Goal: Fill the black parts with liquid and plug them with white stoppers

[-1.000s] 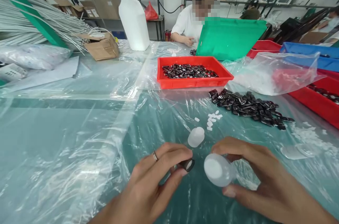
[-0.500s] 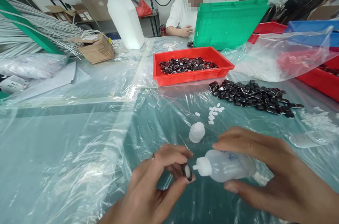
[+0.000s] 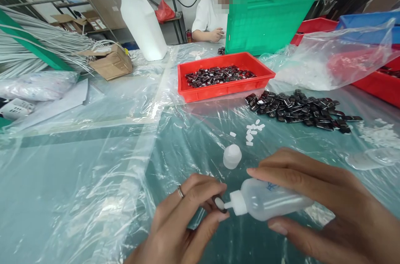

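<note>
My left hand [image 3: 181, 222] pinches a small black part [image 3: 218, 203] with a white face between thumb and fingers; a ring sits on one finger. My right hand [image 3: 321, 210] grips a translucent squeeze bottle [image 3: 271, 199] lying sideways, its white nozzle touching the part. The bottle's white cap [image 3: 232, 156] stands on the plastic sheet just beyond my hands. A few small white pieces [image 3: 253, 130] lie past the cap, and a heap of black parts [image 3: 296, 108] spreads to the right.
A red tray [image 3: 225, 89] holds more black parts. Behind it stand a green crate [image 3: 265, 22], a white jug [image 3: 142, 22] and a cardboard box [image 3: 109, 64]. A person in white [image 3: 212, 14] works across the table. Clear bags and red and blue trays fill the right side.
My right hand turned the bottle from base-on to sideways and brought its nozzle against the black part in my left hand. The view tilted down a little.
</note>
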A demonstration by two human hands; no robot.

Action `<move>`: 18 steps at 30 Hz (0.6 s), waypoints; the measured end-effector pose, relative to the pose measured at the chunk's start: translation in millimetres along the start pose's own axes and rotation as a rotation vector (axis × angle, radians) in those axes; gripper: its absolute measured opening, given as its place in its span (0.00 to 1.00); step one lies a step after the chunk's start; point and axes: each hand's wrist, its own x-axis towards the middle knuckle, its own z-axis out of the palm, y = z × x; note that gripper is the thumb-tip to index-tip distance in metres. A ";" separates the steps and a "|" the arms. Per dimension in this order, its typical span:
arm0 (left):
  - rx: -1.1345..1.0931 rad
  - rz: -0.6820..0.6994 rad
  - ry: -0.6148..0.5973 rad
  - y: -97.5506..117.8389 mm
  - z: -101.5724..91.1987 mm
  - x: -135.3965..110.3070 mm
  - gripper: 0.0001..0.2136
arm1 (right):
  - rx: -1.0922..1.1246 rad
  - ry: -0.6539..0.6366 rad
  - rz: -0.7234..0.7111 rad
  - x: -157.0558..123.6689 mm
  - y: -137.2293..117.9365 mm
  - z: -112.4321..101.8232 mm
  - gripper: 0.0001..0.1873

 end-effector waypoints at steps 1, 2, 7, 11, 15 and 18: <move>0.009 -0.012 -0.002 1.6 0.2 -0.1 0.15 | -0.004 0.000 -0.002 -2.0 0.7 -1.9 0.23; 0.010 -0.027 0.003 3.5 0.7 -0.3 0.15 | -0.008 -0.002 -0.004 -4.3 1.4 -4.5 0.24; -0.002 -0.085 0.032 10.2 3.0 -1.0 0.17 | -0.053 -0.137 -0.032 -13.7 1.7 -16.9 0.26; 0.084 -0.010 0.044 7.9 0.6 -0.9 0.17 | -0.031 -0.066 -0.038 -10.5 -4.8 -12.3 0.24; 0.111 0.024 0.085 6.5 0.1 -0.5 0.17 | -0.029 0.016 -0.056 -4.8 -12.1 -4.5 0.20; 0.132 0.029 0.114 7.4 1.6 -1.2 0.15 | -0.033 0.031 -0.075 -5.8 -13.1 -6.6 0.19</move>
